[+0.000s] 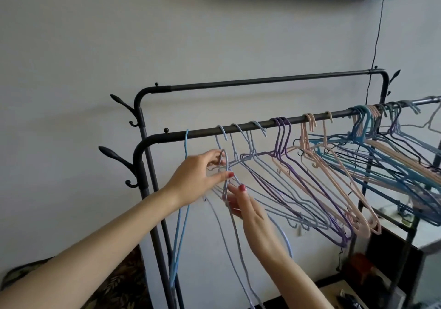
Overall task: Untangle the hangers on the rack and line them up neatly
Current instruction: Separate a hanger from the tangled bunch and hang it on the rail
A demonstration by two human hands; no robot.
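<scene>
Gripping one lavender hanger (235, 225), two hands, left hand (198, 177) and right hand (248, 209).

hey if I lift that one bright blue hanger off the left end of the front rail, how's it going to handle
Probably light: the bright blue hanger is thin wire hanging alone from the front rail. Likely springy, not floppy, since its long sides hang straight. It may swing or snag the grey-blue hangers that the left hand and right hand hold beside it.
</scene>
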